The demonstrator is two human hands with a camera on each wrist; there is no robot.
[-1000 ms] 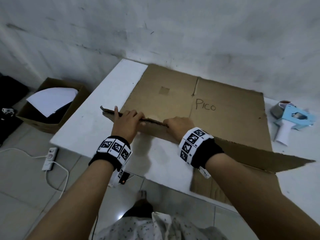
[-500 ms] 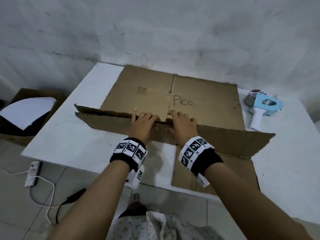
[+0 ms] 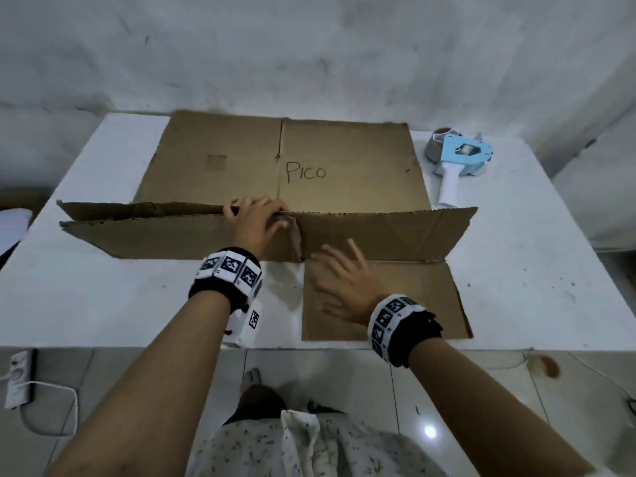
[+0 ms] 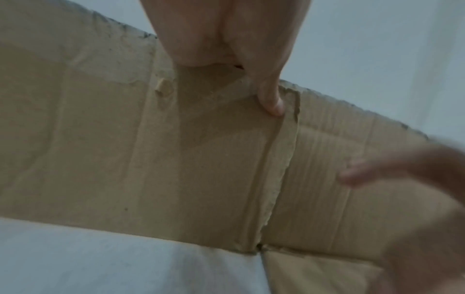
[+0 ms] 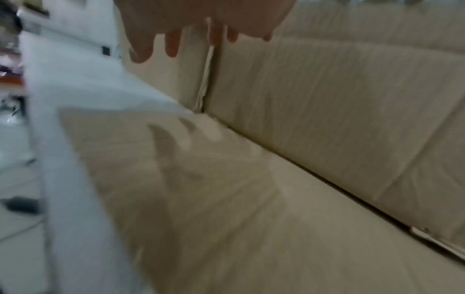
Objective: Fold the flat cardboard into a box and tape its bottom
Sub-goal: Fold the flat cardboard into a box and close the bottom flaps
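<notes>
Cardboard [image 3: 344,153] sprawls across the white table [image 3: 86,290] — my left hand [image 3: 256,223] pinches its raised top edge, my right hand [image 3: 347,284] hovers spread over the near flap; best to lift along the creases, evenly.

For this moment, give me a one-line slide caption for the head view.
Left hand grips the raised cardboard edge; open right hand hovers over the near flap; tape dispenser waits on the table.

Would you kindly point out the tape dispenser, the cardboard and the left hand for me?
tape dispenser [image 3: 463,156]: head view, on its blue body.
cardboard [image 3: 344,149]: head view, on the flat far panel above the written word.
left hand [image 3: 256,223]: head view, on the back of the hand gripping the raised edge.
</notes>
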